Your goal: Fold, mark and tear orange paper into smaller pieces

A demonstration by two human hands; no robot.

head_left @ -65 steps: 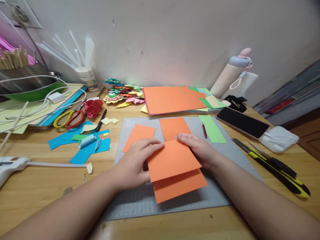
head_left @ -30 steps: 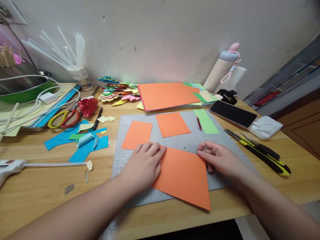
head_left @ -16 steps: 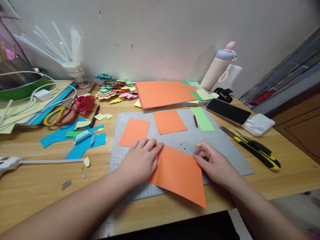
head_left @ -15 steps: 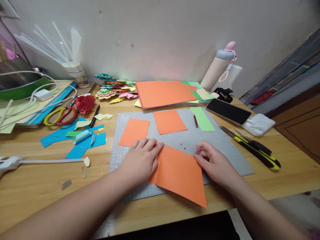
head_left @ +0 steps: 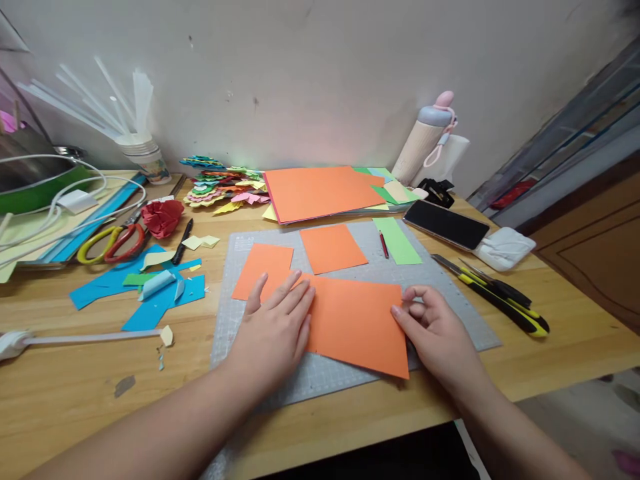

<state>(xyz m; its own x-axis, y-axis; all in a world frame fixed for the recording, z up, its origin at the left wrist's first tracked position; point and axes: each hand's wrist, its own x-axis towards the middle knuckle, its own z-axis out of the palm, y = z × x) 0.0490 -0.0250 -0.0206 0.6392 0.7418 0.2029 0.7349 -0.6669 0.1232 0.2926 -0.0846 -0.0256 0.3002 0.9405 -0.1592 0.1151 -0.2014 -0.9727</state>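
Note:
A creased sheet of orange paper (head_left: 357, 320) lies over the front of the grey cutting mat (head_left: 320, 380). My left hand (head_left: 277, 320) rests flat on its left part, fingers stretched out, hiding that edge. The right edge of the sheet is pinched between the thumb and fingers of my right hand (head_left: 433, 327). Beyond my left hand is a smaller orange piece (head_left: 260, 267), partly under the sheet or hand. Another orange square (head_left: 333, 248) sits farther back on the mat. To its right are a short red pencil (head_left: 383, 244) and a green paper strip (head_left: 397, 241).
On the right lie a yellow-black utility knife (head_left: 500, 300), a phone (head_left: 447, 224) and a white case (head_left: 506, 248). Blue paper scraps (head_left: 150, 293), scissors (head_left: 113, 243) and a black pen (head_left: 182, 241) are at left. Stacked orange sheets (head_left: 325, 193) and a bottle (head_left: 423, 140) stand behind.
The right part of the orange sheet has come up flatter, its near corner moving away from the table's front edge. My left hand's fingers have spread from a bunched press. The view has shifted slightly.

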